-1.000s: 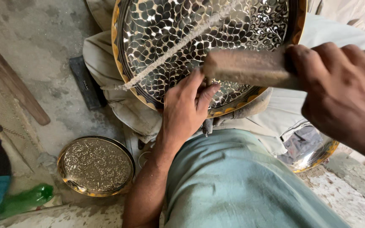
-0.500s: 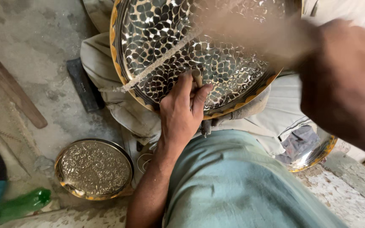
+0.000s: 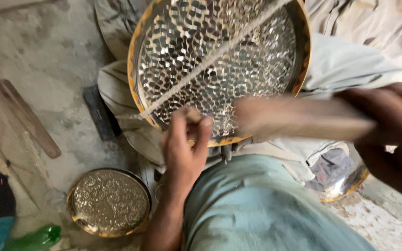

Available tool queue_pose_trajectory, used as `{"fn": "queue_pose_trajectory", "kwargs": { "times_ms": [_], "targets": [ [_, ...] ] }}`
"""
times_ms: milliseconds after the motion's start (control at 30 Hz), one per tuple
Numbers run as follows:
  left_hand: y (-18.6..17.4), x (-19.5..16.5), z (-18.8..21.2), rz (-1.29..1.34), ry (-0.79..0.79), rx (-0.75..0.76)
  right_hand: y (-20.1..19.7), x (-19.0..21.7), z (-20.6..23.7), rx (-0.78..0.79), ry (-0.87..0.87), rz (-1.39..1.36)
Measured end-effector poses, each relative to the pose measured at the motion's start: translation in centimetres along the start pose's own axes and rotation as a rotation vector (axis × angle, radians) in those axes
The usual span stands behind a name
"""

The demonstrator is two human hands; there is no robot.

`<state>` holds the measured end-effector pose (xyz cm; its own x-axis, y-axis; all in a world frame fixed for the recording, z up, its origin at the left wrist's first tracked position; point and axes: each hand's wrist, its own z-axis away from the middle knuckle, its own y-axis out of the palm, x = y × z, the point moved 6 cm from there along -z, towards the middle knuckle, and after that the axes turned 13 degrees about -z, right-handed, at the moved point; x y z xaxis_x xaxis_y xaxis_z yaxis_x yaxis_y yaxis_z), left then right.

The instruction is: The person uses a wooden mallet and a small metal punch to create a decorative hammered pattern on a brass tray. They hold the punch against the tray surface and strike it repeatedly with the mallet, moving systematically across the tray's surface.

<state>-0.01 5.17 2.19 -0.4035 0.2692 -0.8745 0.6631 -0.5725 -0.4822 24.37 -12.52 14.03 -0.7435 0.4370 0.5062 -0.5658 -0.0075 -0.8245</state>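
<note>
A large round metal tray (image 3: pixel 257 51) with a hammered, dimpled face and a brass-coloured rim leans on my lap. A pale string (image 3: pixel 215 58) runs slantwise across it. My left hand (image 3: pixel 184 148) is at the tray's lower rim, its fingertips pinched around a small brownish peg (image 3: pixel 192 114) held against the metal. My right hand (image 3: pixel 391 135) grips a wooden mallet (image 3: pixel 298 118), which is blurred by motion. The mallet's head is just right of my left fingers, in front of the lower part of the tray.
A smaller hammered round tray (image 3: pixel 108 202) lies on the concrete floor at lower left, with a green bottle (image 3: pixel 36 238) beside it. A wooden stick (image 3: pixel 26 118) and a dark flat bar (image 3: pixel 99 111) lie to the left. Another shiny tray (image 3: pixel 340 181) shows under cloth at right.
The mallet swung up into a blur and has come down to the right of my left hand. My left hand went from lying on the tray to pinching the peg at the rim.
</note>
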Motion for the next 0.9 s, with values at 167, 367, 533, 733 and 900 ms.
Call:
{"fn": "queue_pose_trajectory", "kwargs": {
  "times_ms": [167, 367, 533, 733, 900],
  "targets": [
    [0.3, -4.0, 0.0, -0.612, 0.418, -0.011, 2.8, -9.9, 4.2, -0.419, 0.394, -0.444],
    [3.5, -8.6, -3.6, -0.804, 0.439, -0.074, 8.0, -14.1, 8.3, -0.414, 0.57, -0.482],
    [-1.4, -9.4, 1.6, -0.484, 0.319, -0.407, 7.9, -14.8, 12.1, -0.519, 0.61, -0.565],
    [-8.2, -3.8, 11.2, -0.532, -0.141, -0.628, 6.2, -14.8, 14.3, -0.463, 0.518, -0.687],
    [-6.4, 2.9, 19.6, -0.588, -0.784, -0.392, 6.4, -14.3, 17.5, -0.433, 0.512, -0.626]
  ]
}}
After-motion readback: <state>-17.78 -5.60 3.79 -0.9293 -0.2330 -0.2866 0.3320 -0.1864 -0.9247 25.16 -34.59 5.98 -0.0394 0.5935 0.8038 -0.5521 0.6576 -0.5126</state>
